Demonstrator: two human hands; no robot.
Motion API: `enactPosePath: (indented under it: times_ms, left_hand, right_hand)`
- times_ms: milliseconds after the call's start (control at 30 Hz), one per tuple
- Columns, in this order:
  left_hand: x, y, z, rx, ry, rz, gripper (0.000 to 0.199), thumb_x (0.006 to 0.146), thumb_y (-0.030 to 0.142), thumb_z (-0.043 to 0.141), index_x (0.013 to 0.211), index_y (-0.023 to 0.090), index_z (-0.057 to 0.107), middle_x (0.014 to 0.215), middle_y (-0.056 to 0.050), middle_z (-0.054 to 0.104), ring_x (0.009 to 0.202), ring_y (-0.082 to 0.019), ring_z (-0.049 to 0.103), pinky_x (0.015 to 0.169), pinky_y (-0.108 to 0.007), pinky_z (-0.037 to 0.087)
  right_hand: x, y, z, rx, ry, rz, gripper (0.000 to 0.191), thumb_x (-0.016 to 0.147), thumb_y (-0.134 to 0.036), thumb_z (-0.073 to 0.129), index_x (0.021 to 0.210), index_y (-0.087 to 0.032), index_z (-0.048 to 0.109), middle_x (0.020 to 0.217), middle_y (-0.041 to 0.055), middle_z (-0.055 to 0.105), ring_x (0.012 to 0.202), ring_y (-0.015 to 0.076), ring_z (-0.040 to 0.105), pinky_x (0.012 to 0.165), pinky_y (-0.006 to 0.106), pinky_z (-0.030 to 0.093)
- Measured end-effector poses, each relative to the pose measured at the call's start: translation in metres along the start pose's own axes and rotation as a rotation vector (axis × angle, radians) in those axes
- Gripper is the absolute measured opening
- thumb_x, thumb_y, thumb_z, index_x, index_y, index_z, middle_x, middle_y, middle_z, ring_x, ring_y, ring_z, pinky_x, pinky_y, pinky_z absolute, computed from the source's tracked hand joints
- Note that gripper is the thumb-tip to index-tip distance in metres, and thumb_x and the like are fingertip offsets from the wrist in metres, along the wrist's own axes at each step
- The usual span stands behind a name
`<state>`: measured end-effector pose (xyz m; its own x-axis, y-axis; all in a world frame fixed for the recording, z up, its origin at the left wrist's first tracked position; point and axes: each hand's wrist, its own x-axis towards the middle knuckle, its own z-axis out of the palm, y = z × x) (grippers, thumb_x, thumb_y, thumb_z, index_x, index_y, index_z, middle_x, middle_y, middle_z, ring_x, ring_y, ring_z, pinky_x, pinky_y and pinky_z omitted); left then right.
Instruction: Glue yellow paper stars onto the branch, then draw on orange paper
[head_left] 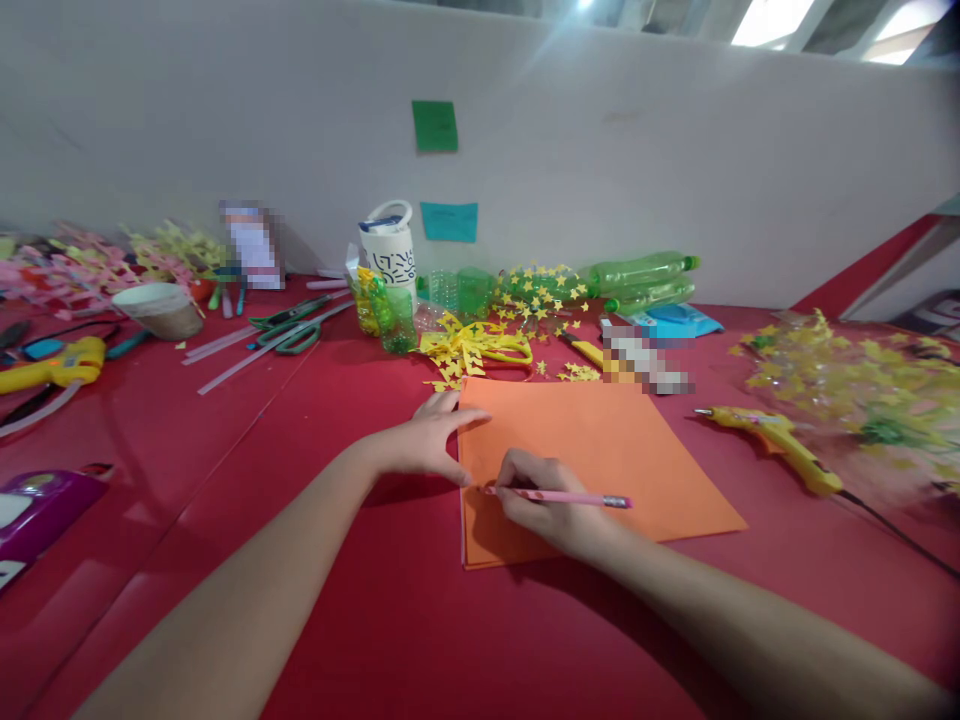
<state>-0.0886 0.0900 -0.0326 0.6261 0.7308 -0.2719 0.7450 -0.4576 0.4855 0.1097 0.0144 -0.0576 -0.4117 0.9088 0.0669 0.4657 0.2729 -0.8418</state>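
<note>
An orange sheet of paper point(600, 430) lies on the red tabletop, with other sheets' edges showing under its left side. My right hand point(551, 500) grips a pink pencil point(577, 496), its tip at the paper near the left edge and its eraser pointing right. Beside that edge rests my left hand point(431, 440), thumb and fingers spread, fingertips touching the paper's left margin. No clear mark can be made out on the orange surface.
Behind the paper are yellow paper stars and strips point(465, 345), green plastic bottles point(645, 275) and a white tumbler point(388, 255). A yellow glue gun point(780, 440) with a cord lies right. Scissors point(296, 330) and glue sticks lie left, near a purple object point(49, 510).
</note>
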Motion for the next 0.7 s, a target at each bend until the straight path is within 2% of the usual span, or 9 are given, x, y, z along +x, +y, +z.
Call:
enactPosePath:
  times_ms: [333, 700]
  left_hand:
    - [-0.001, 0.0018, -0.0011, 0.004, -0.005, -0.003, 0.089, 0.06, 0.051, 0.069, 0.138, 0.029, 0.033, 0.145, -0.011, 0.02, 0.135, -0.039, 0.01, 0.106, -0.051, 0.02]
    - [0.001, -0.004, 0.0013, 0.008, 0.0, 0.026, 0.09, 0.06, 0.052, 0.07, 0.138, 0.031, 0.032, 0.145, -0.01, 0.02, 0.135, -0.04, 0.01, 0.107, -0.051, 0.02]
  right_hand:
    - [-0.0006, -0.0008, 0.0016, -0.044, 0.062, 0.068, 0.01, 0.069, -0.013, 0.048, 0.063, -0.019, 0.044, 0.052, -0.0064, 0.046, 0.048, 0.0074, 0.038, 0.045, 0.019, 0.027]
    - [-0.0018, 0.0047, -0.0007, -0.011, 0.098, 0.057, 0.01, 0.067, -0.011, 0.047, 0.063, -0.019, 0.043, 0.053, -0.0067, 0.045, 0.048, 0.007, 0.039, 0.045, 0.018, 0.027]
